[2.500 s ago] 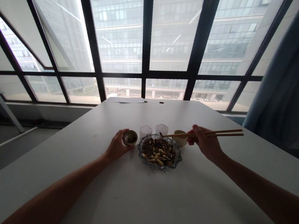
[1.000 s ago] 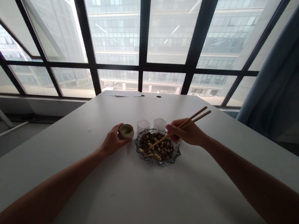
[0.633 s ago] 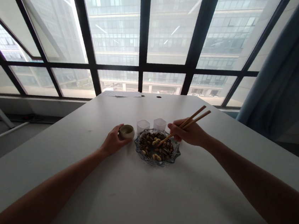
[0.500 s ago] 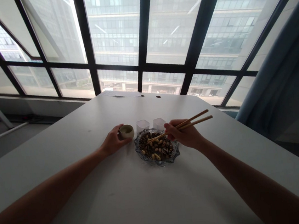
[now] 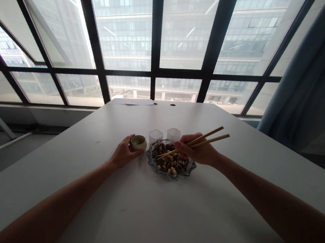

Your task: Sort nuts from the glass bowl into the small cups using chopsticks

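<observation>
My left hand (image 5: pixel 126 152) is closed around the side of a small pale cup (image 5: pixel 138 142), thumb at its near side. The cup stands left of a scalloped glass bowl (image 5: pixel 191 170). Sunflower seeds and peanuts (image 5: pixel 171 163) fill the bowl. In my right hand (image 5: pixel 196 149) is a pair of wooden chopsticks (image 5: pixel 210 137). Their tips reach over the left part of the bowl, among the seeds; whether they pinch anything is too small to tell. The right fingers hover above the bowl's right side.
Two clear plastic cups, a left one (image 5: pixel 155 135) and a right one (image 5: pixel 174 133), stand just behind the bowl. White paper (image 5: pixel 137 102) lies at the far end of the white table (image 5: pixel 127 225). Beyond are windows, with a blue curtain (image 5: pixel 296 72) at the right.
My right hand has shifted slightly left and lower, and the chopstick tips have moved left and a little down over the bowl. My left hand stays on the small cup.
</observation>
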The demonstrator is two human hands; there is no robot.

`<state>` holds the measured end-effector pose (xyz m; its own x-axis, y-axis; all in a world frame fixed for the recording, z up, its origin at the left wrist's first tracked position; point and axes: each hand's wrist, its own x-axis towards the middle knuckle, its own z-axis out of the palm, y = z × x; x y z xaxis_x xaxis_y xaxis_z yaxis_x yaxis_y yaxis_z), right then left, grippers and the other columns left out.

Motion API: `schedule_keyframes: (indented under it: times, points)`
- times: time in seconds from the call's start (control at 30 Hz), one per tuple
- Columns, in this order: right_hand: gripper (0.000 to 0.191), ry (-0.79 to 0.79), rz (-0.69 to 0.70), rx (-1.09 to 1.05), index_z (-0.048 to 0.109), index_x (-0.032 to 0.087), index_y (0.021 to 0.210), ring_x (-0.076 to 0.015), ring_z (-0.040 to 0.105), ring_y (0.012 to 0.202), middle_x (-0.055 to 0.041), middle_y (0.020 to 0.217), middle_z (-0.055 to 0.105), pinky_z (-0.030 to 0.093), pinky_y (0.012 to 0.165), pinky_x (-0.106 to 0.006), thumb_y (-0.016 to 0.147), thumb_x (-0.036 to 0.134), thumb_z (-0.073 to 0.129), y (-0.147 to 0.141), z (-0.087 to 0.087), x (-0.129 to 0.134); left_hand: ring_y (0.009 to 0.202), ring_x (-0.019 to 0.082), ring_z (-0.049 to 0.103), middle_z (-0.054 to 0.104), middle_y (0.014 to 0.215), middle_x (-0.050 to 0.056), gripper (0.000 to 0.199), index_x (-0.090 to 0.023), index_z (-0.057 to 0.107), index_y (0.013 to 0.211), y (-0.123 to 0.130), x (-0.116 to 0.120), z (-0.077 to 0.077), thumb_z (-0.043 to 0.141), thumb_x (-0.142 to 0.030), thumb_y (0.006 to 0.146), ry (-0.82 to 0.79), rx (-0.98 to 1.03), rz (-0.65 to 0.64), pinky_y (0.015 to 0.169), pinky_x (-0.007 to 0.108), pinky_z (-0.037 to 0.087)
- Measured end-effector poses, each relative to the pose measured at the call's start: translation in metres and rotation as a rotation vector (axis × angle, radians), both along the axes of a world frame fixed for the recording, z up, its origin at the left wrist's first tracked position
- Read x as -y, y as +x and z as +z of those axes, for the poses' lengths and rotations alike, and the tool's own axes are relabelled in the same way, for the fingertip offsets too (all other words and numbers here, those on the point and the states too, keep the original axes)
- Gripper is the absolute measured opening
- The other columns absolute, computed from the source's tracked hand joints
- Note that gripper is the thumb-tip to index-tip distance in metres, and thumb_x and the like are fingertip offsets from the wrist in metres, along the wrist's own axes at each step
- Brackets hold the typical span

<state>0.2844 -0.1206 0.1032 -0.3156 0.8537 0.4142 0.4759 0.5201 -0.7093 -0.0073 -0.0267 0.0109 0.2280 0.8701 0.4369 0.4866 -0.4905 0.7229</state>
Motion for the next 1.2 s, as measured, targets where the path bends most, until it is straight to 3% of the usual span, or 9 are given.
schedule_keyframes:
  times: [0.2, 0.5, 0.97, 1.1, 1.2]
  points:
    - [0.042, 0.021, 0.074, 0.051, 0.066, 0.019, 0.064, -0.0143, 0.061, 0.045, -0.004, 0.053, 0.067, 0.046, 0.044, -0.023, 0.089, 0.052, 0.063, -0.007, -0.005, 0.0, 0.11, 0.033, 0.068, 0.065, 0.129, 0.019, 0.091, -0.011, 0.051, 0.137, 0.001, 0.002, 0.003, 0.079, -0.059, 0.065, -0.025, -0.005, 0.004, 0.092, 0.043, 0.058]
    - [0.044, 0.049, 0.043, 0.062, 0.063, 0.018, 0.063, -0.0131, 0.06, 0.045, -0.0039, 0.052, 0.066, 0.043, 0.043, -0.022, 0.093, 0.05, 0.058, -0.006, -0.011, -0.004, 0.111, 0.033, 0.067, 0.064, 0.13, 0.019, 0.09, -0.011, 0.05, 0.138, 0.001, 0.005, 0.005, 0.078, -0.058, 0.067, -0.043, -0.02, 0.004, 0.092, 0.045, 0.058]
    - [0.047, -0.148, -0.032, -0.159, 0.059, 0.021, 0.063, -0.0129, 0.058, 0.043, -0.0014, 0.052, 0.065, 0.047, 0.04, -0.022, 0.084, 0.063, 0.063, -0.008, -0.024, -0.012, 0.112, 0.033, 0.067, 0.065, 0.128, 0.019, 0.09, -0.011, 0.051, 0.137, 0.001, 0.003, 0.004, 0.077, -0.058, 0.066, -0.032, -0.003, -0.006, 0.092, 0.045, 0.058]
    - [0.054, -0.24, -0.089, -0.356, 0.062, 0.019, 0.064, -0.0123, 0.054, 0.037, -0.0014, 0.047, 0.063, 0.046, 0.038, -0.023, 0.072, 0.072, 0.07, 0.005, -0.015, -0.024, 0.114, 0.034, 0.066, 0.064, 0.13, 0.02, 0.09, -0.01, 0.05, 0.138, 0.001, 0.002, 0.003, 0.077, -0.058, 0.067, -0.031, -0.013, -0.006, 0.094, 0.045, 0.057]
    - [0.058, -0.181, -0.172, -0.455, 0.063, 0.017, 0.063, -0.0111, 0.05, 0.034, -0.0017, 0.044, 0.061, 0.042, 0.035, -0.023, 0.065, 0.074, 0.074, 0.025, 0.001, -0.032, 0.115, 0.033, 0.065, 0.064, 0.13, 0.018, 0.088, -0.012, 0.051, 0.138, 0.001, 0.002, 0.002, 0.078, -0.057, 0.067, -0.012, -0.017, -0.004, 0.094, 0.045, 0.057]
